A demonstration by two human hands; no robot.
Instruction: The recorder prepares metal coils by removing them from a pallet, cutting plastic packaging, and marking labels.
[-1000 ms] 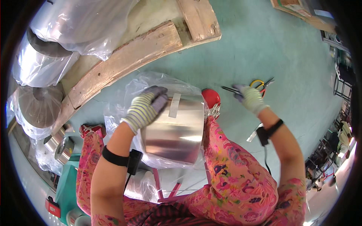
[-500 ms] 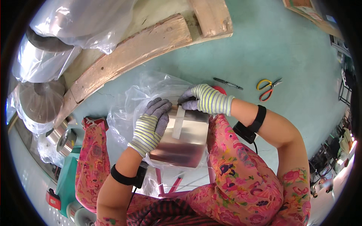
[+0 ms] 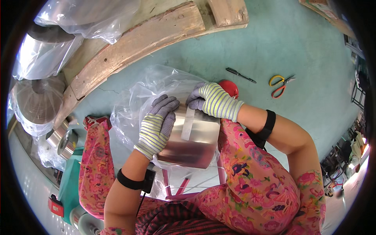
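Observation:
A shiny metal roll (image 3: 199, 147) rests between my knees on clear plastic wrapping. A pale strip of tape (image 3: 187, 127) lies along its upper face. My left hand (image 3: 157, 123), in a striped knit glove with grey fingers, lies along the roll's left side, fingers stretched out toward the far edge. My right hand (image 3: 213, 101), gloved alike, has its fingertips pinched together at the far end of the tape strip. The fingers partly hide that end of the strip. Crumpled clear plastic (image 3: 131, 105) spreads beyond and to the left of the roll.
Scissors (image 3: 281, 84) with yellow and red handles and a black pen (image 3: 240, 75) lie on the green floor at the right. A red round object (image 3: 230, 87) sits behind my right hand. Wooden beams (image 3: 137, 47) and plastic-wrapped rolls (image 3: 37, 103) stand at the far left.
The view has shifted slightly, showing more of the red round object. Both hands keep nearly the same places on the roll, the right one still at the tape's far end.

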